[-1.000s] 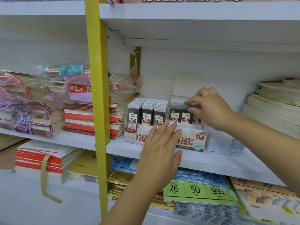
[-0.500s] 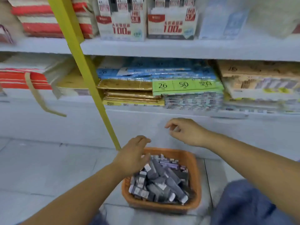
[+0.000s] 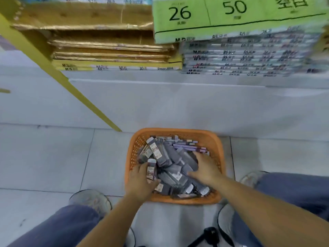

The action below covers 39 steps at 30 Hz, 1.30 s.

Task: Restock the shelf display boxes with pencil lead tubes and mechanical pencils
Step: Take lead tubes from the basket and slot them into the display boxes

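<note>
1. The left hand [image 3: 140, 182] grips one dark grey plastic lead tube [image 3: 151, 171] with a white cap and a red-and-white label. The thumb and curled fingers close round it, and its cap end points away from the person.
2. The right hand [image 3: 204, 169] lies open, fingers spread flat on the pile of matching grey tubes [image 3: 170, 157]. It holds nothing that can be seen.
3. Both hands are inside the orange plastic mesh basket [image 3: 219, 157], which sits on the pale tiled floor [image 3: 53, 157] between the person's knees in blue trousers [image 3: 62, 227].
4. The loose tubes lie directly beneath the right hand and to its left. Most have their long axes running diagonally from far left to near right, so the fingers probably need only curl to gather some.
5. The pale purple mechanical pencils [image 3: 188, 147] lie against the far side of the basket, just beyond the right fingertips. Their long axes run roughly left to right, and the right hand is clearly the nearer one to them.
6. This looks like the gathering step. The shelf display boxes are out of view, so stock taken here has to be carried to them.
7. Behind the basket are a white shelf ledge [image 3: 160, 82], stacked gold-wrapped paper packs [image 3: 106, 50], a green-labelled pack marked 26 and 50 [image 3: 231, 15], and a slanting yellow metal upright [image 3: 80, 97].
</note>
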Each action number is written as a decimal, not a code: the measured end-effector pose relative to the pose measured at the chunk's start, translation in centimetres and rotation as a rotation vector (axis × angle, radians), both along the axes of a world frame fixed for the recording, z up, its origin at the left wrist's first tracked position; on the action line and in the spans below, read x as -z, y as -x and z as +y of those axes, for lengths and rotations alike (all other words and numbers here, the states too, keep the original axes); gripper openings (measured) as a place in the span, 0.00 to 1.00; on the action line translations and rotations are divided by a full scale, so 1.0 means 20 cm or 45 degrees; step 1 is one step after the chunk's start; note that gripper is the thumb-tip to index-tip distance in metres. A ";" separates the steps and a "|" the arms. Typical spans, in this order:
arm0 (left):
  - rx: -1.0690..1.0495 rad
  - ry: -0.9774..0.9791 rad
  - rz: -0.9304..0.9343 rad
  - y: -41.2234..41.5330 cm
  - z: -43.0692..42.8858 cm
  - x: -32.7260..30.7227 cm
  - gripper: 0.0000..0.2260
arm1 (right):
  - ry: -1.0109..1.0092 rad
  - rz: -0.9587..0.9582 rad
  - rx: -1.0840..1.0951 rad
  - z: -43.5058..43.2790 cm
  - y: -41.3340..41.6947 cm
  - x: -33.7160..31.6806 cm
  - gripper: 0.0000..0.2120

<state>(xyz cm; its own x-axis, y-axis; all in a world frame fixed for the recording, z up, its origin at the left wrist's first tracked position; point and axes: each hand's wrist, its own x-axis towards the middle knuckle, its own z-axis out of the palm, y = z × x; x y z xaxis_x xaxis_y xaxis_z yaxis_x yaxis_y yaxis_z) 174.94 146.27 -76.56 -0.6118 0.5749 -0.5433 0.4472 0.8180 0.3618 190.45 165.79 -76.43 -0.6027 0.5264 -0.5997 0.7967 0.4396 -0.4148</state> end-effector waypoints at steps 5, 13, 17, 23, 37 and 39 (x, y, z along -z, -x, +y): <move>-0.224 -0.184 0.047 0.02 0.15 0.04 0.31 | -0.014 -0.097 -0.023 -0.01 0.09 0.11 0.41; -0.223 0.132 0.184 0.08 0.45 0.08 0.37 | 0.322 -0.007 0.216 0.02 0.06 0.12 0.21; -0.236 0.049 0.028 0.08 0.43 0.08 0.26 | 0.464 0.148 0.387 0.06 0.01 0.09 0.16; -0.340 -0.156 -0.256 0.14 0.35 0.04 0.14 | 0.630 0.280 0.570 0.08 -0.01 0.03 0.14; -0.809 -0.664 -0.680 0.12 0.25 -0.23 0.08 | 0.411 0.538 0.584 0.14 0.01 -0.25 0.15; -0.870 -0.814 -0.810 0.12 0.25 -0.34 0.08 | 0.457 0.577 0.534 0.16 0.02 -0.37 0.13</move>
